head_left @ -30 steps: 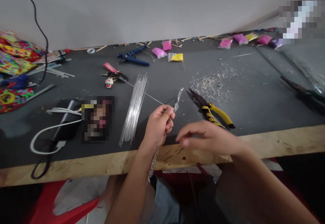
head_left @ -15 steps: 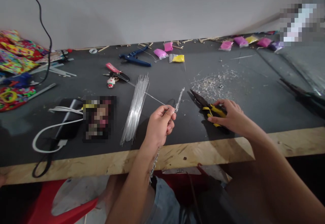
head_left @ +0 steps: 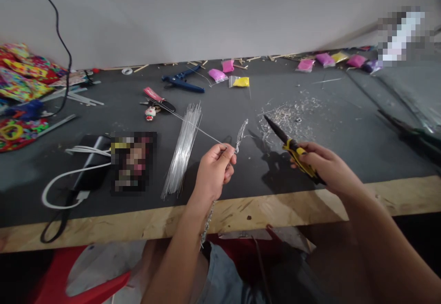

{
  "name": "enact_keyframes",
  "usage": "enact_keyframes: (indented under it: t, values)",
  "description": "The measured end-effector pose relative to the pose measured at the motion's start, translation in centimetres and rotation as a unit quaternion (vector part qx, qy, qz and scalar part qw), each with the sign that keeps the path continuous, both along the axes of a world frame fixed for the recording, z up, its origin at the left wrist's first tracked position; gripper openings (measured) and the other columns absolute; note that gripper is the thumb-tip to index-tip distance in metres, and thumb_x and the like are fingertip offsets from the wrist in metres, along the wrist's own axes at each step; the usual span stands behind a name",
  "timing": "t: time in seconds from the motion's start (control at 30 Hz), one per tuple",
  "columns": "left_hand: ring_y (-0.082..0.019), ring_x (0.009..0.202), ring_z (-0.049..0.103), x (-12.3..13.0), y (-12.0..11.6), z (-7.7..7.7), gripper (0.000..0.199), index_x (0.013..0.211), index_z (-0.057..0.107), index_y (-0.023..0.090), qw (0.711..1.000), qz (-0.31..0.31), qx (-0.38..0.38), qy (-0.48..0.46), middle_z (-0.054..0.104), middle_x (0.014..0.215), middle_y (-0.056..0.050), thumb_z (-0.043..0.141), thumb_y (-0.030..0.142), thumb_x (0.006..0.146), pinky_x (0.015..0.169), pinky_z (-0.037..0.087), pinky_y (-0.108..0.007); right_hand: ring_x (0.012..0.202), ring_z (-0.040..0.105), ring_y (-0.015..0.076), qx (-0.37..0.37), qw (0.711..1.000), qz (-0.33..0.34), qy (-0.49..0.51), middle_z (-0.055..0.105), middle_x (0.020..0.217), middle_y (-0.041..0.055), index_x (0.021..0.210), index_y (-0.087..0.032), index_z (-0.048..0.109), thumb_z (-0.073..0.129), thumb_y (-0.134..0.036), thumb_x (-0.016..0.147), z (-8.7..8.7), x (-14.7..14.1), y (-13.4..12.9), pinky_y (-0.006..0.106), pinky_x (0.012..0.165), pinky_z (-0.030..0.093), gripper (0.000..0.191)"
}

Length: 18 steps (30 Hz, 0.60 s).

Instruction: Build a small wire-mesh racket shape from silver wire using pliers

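Observation:
Between thumb and fingers, my left hand pinches a twisted silvery wire chain. One end stands up past the fingers, and its tail hangs below my wrist over the table edge. A long straight wire runs from the same grip up to the left. My right hand is closed around yellow-handled pliers, held above the table with dark jaws pointing up and left. Those jaws look closed. Left of my left hand lies a bundle of straight wires.
Wire scraps are scattered behind the pliers. Blue pliers, keys with a charm and small colored packets lie farther back. A black power bank with a white cable sits left. The wooden table edge runs in front.
My right hand has closed round the yellow-handled pliers and lifted them off the table, with the handles now in my palm. My left hand stays nearly still with the wire.

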<state>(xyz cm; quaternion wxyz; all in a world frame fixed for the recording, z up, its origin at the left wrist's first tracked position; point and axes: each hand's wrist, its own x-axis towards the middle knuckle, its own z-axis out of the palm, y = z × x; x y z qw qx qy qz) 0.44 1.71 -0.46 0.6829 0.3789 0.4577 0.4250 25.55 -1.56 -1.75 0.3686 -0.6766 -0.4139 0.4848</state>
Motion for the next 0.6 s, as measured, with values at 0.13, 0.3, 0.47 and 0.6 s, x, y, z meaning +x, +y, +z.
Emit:
enact_keyframes:
  t: [0.13,0.3,0.47,0.6]
  values:
    - [0.001,0.035,0.033,0.2,-0.1,0.1,0.016,0.076,0.05,0.017,1.0,-0.02,0.001,0.006,0.048,0.065,0.005,0.057,0.031,0.08,0.031,0.016,-0.014,0.083,0.065,0.026,-0.037,0.982,-0.022,0.185,0.068,0.089,0.0063,0.081,-0.021,0.066,0.062,-0.023,0.065,1.5,-0.2,-0.8,0.039,0.075,0.053,0.016]
    - [0.001,0.034,0.033,0.3,-0.2,0.1,0.015,0.076,0.05,0.017,1.0,-0.025,0.011,0.011,0.048,0.063,0.006,0.056,0.03,0.08,0.031,0.017,-0.014,0.097,0.062,0.0297,-0.006,0.967,0.067,0.246,0.067,0.105,0.0066,0.102,-0.025,0.065,0.071,-0.024,0.064,2.6,-1.0,-2.2,0.049,0.091,0.046,0.038]
    - [0.001,0.036,0.035,0.6,-0.7,0.1,0.016,0.077,0.051,0.017,0.999,-0.038,0.038,0.005,0.048,0.065,0.005,0.055,0.032,0.082,0.033,0.021,-0.014,0.091,0.064,0.0231,0.041,0.955,0.009,0.293,0.065,0.102,0.0011,0.075,-0.025,0.062,0.071,-0.018,0.068,2.7,-3.7,-2.1,0.04,0.08,0.052,0.013]
    - [0.001,0.036,0.036,1.3,-1.3,0.2,0.016,0.077,0.052,0.017,0.997,-0.033,0.062,0.011,0.048,0.064,0.006,0.053,0.032,0.083,0.033,0.023,-0.014,0.088,0.062,0.0168,0.084,0.945,-0.074,0.306,0.062,0.096,-0.0016,0.076,-0.025,0.06,0.071,-0.02,0.069,2.1,-6.7,-1.2,0.03,0.074,0.05,0.014]
